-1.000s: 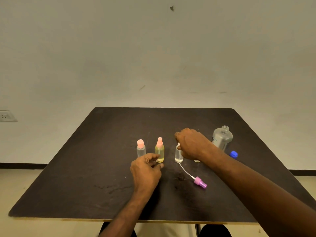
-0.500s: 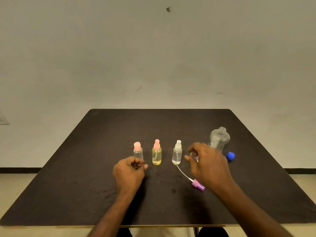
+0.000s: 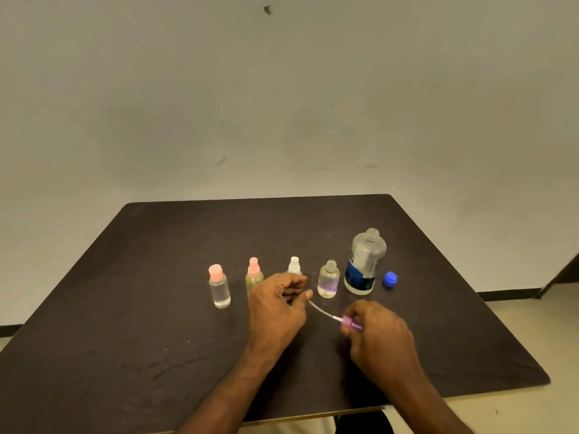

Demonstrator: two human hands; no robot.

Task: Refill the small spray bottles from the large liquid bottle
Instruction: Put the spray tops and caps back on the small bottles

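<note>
A row of small bottles stands on the dark table (image 3: 156, 308): a clear bottle with a pink cap (image 3: 219, 286), a yellowish bottle with a pink sprayer (image 3: 253, 275), a clear one with a white sprayer (image 3: 294, 266), and an uncapped clear bottle (image 3: 328, 279). The large clear bottle (image 3: 363, 263) with a blue label stands uncapped to their right, its blue cap (image 3: 390, 279) beside it. My right hand (image 3: 380, 333) pinches the purple spray head (image 3: 351, 322), whose white tube (image 3: 322, 311) points left. My left hand (image 3: 279, 305) is loosely curled in front of the white-sprayer bottle, holding nothing.
The table's near edge runs just below my forearms. A plain wall rises behind the table, and pale floor shows on the right.
My right hand moved down onto the purple spray head and closed on it. My left hand shifted right, in front of the middle bottles. The uncapped small bottle is now uncovered.
</note>
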